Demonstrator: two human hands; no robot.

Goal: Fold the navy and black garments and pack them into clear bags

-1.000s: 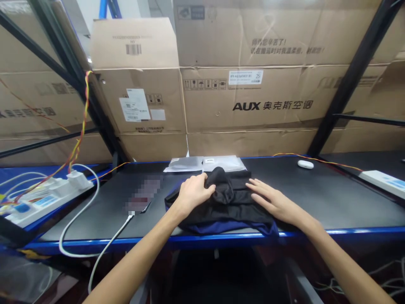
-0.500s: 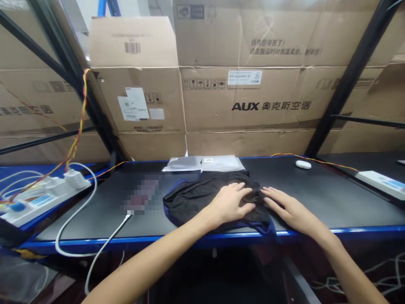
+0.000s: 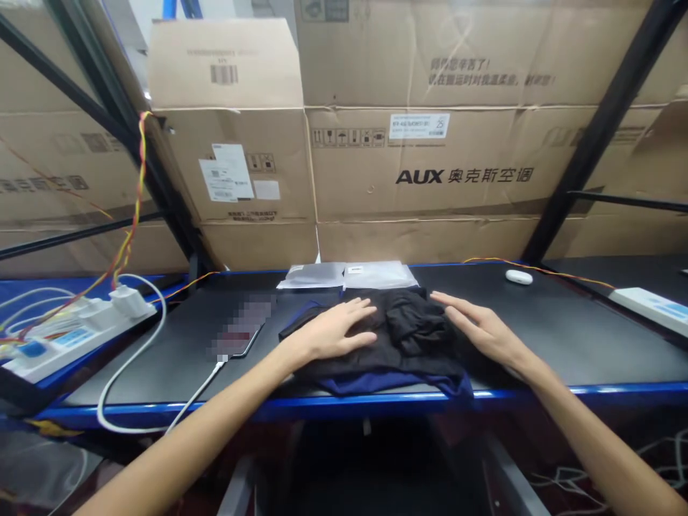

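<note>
A black cloth [image 3: 376, 347] with dark blue edges lies crumpled near the front edge of the table, bunched up at its right part. My left hand [image 3: 341, 330] rests flat on the left part of the cloth, fingers spread. At the right side of the bunched part, my right hand [image 3: 478, 326] touches or nearly touches the fabric, its fingers stretched out and pointing left. Behind the cloth lie two flat plastic packets [image 3: 379, 275].
A partly blurred phone [image 3: 247, 330] with a white cable lies at left. Power strips stand at far left [image 3: 75, 337] and right [image 3: 653, 308]. A small white case [image 3: 519, 276] sits at the back right. Cardboard [image 3: 430, 179] and black posts rise behind the table [image 3: 564, 337].
My left hand has slid left across the cloth. My right hand has moved slightly up and left. The cloth is now bunched at the right, with more blue showing along the front.
</note>
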